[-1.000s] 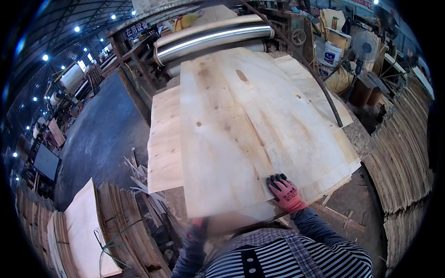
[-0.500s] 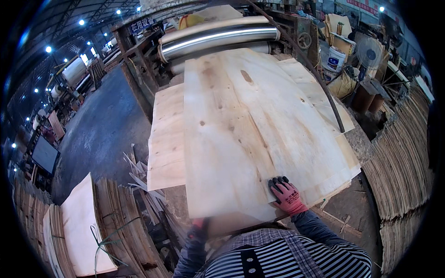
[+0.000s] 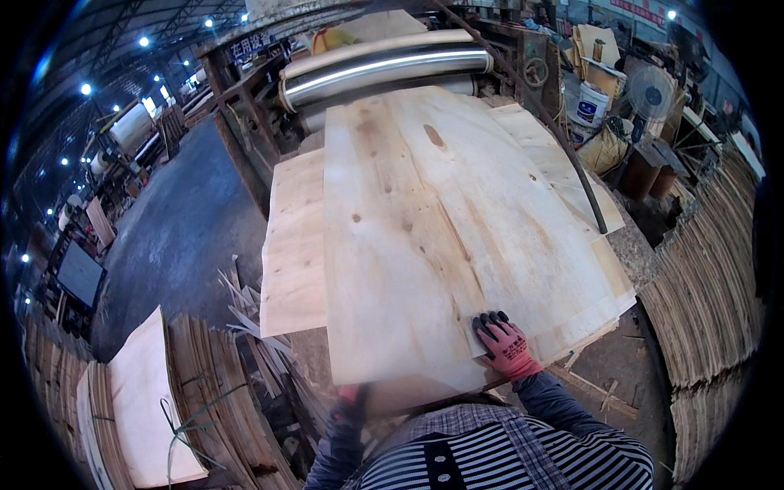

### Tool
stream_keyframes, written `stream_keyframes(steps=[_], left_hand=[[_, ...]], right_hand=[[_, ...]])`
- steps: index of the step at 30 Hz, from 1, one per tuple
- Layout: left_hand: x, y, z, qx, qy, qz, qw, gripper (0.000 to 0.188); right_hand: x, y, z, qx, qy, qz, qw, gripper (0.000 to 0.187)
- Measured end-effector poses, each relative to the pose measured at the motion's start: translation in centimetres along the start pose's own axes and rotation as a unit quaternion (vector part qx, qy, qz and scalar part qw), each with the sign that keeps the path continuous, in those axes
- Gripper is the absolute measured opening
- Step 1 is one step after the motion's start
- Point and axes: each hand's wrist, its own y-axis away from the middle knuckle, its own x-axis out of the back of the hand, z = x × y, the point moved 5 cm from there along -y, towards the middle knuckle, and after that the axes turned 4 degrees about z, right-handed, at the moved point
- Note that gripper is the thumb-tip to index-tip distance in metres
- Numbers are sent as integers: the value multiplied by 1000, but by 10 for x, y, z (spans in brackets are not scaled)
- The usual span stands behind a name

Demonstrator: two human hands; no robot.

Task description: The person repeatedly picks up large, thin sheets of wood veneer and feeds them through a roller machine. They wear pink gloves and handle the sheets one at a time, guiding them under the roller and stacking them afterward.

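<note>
A large, pale wood veneer sheet (image 3: 408,269) with brown streaks and knots stretches from my body toward the metal rollers (image 3: 392,67). My right hand (image 3: 505,343), in a pink glove with dark fingertips, lies on its near edge, right of the middle, fingers stretched forward over the surface. At the near left corner my left hand (image 3: 351,394) shows only a bit of pink glove. The sheet covers its fingers, so its grip cannot be made out. Other veneer sheets (image 3: 294,245) lie underneath and jut out at the left.
Tall veneer stacks (image 3: 702,269) stand at the right. A string-tied bundle (image 3: 208,392) is at the lower left, near wood scraps (image 3: 265,351). A dark rod (image 3: 555,131) slants over the sheet's far right side. A bucket (image 3: 590,104) and a fan (image 3: 651,94) stand beyond it.
</note>
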Motion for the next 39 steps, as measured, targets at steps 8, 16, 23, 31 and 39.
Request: stream_keyframes(steps=[8,16,23,31,39], left_hand=[[-9,5,-10,-3,-5,-15,1000,32],[-11,16,-4,-33,-44,-70,996,31],[23,3,59,383,390,-12,837,36],[16,3,41,354,378,-2,855,32],[20,5,50,388,385,31,837,32]], right_hand=[[0,-1,1,-2,-6,-10,1000,51],[23,-8,2,27,5,14,1000,53],[66,-76,17,16,-55,72,996,52],[-25,-136,50,56,-13,51,997,45],[-42,-132,43,55,15,30,998,46]])
